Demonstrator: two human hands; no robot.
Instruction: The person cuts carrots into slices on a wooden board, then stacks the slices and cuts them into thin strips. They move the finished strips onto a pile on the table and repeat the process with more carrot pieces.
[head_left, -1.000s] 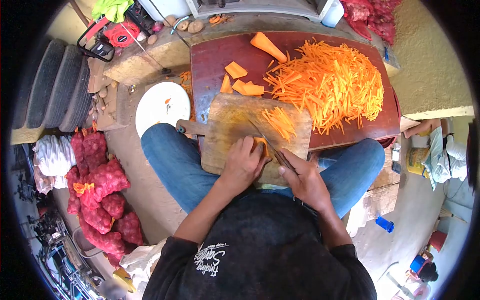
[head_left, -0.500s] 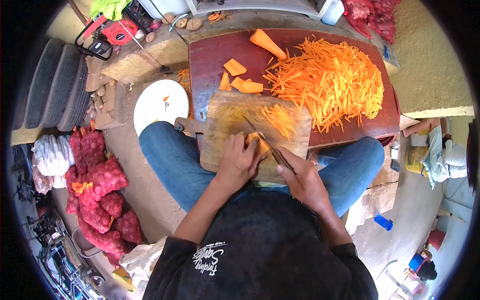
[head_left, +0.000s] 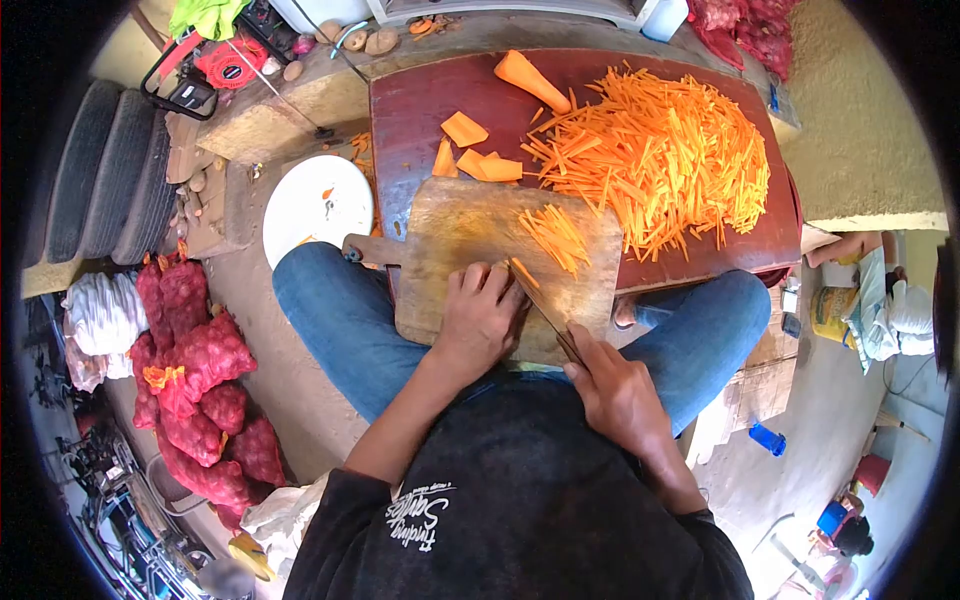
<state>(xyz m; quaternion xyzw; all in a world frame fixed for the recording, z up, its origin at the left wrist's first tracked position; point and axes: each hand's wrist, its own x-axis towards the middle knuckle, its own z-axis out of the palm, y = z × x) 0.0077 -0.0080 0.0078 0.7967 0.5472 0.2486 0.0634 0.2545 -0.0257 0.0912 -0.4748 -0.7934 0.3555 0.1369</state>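
My right hand (head_left: 617,388) is closed round the handle of a knife (head_left: 546,309), its blade slanting up and left across the wooden cutting board (head_left: 460,222). Curled fingers of my left hand (head_left: 478,325) press a carrot piece to the board beside the blade; the hand hides most of that piece. A thin orange sliver (head_left: 518,268) shows near the knife tip. Cut carrot sticks (head_left: 556,238) lie on the board's upper right. Beyond it, a large heap of carrot sticks (head_left: 665,165) covers the right of the red table (head_left: 410,110).
A peeled carrot (head_left: 530,80) and several carrot slabs (head_left: 464,128) lie on the table's far left part. A white round lid or stool top (head_left: 300,205) is left of my knee. Red net sacks (head_left: 205,350) and stacked tires (head_left: 90,170) stand further left.
The knife and my right hand have shifted slightly right and down toward me. My left hand now covers the carrot piece that showed before. The view has moved a little.
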